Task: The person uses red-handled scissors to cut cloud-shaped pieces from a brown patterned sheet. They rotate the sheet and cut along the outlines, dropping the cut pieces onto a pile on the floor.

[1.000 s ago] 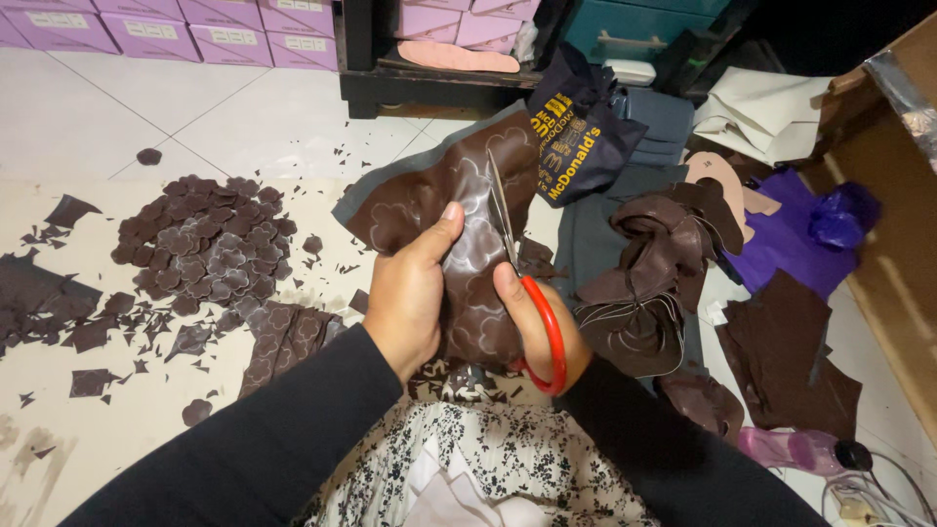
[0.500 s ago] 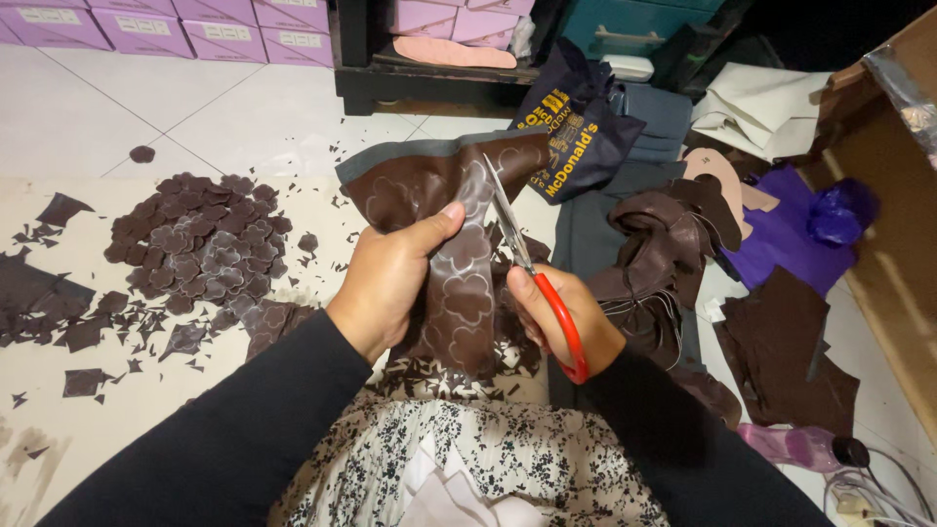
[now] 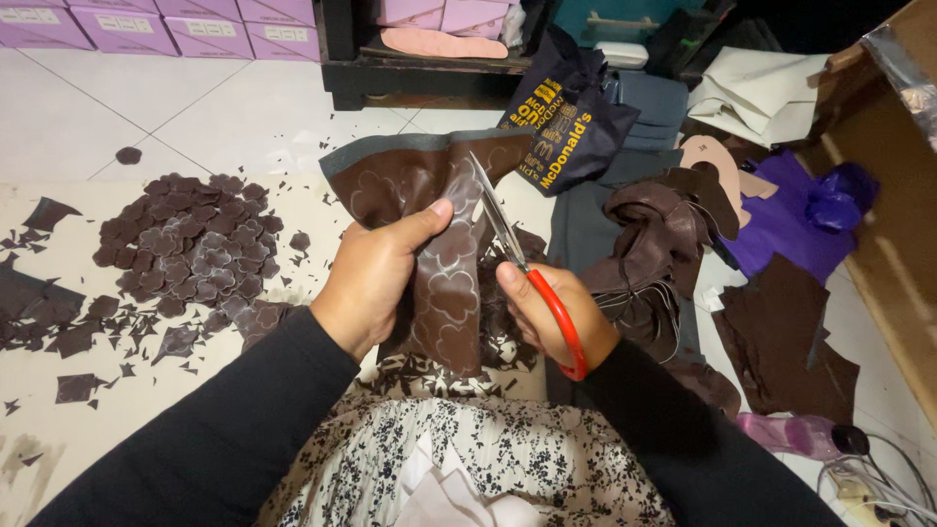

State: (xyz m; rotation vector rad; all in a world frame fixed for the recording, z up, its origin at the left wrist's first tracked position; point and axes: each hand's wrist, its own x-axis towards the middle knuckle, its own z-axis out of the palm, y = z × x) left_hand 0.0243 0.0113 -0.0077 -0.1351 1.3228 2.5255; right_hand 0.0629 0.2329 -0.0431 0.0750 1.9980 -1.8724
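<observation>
Sitting on one white tiled floor [image 3: 176,107], a person works over one pale sheet [image 3: 59,429] spread across it. One black shelf unit [image 3: 429,68] stands at the far side, with a row of purple boxes [image 3: 146,24] beside it; their full count is cut off by the frame. One dark printed bag [image 3: 566,117] lies before the shelf. One purple plastic sheet [image 3: 791,215] lies to the right, next to two separate heaps of brown offcuts [image 3: 781,342].

One brown leather sheet [image 3: 429,224], marked with drawn flower outlines, is held up between both hands, near the middle of the view. One pile of cut brown flower shapes [image 3: 195,249] lies on the pale sheet to the left; pieces too many and too overlapped to count.

Left hand [image 3: 376,273]: closed on the leather sheet, thumb on top, fingers underneath. Right hand [image 3: 551,312]: fingers through the red handles of one pair of scissors [image 3: 527,268], gripping them. Scissor blades point away from the person, slightly parted, touching the sheet's right edge.
</observation>
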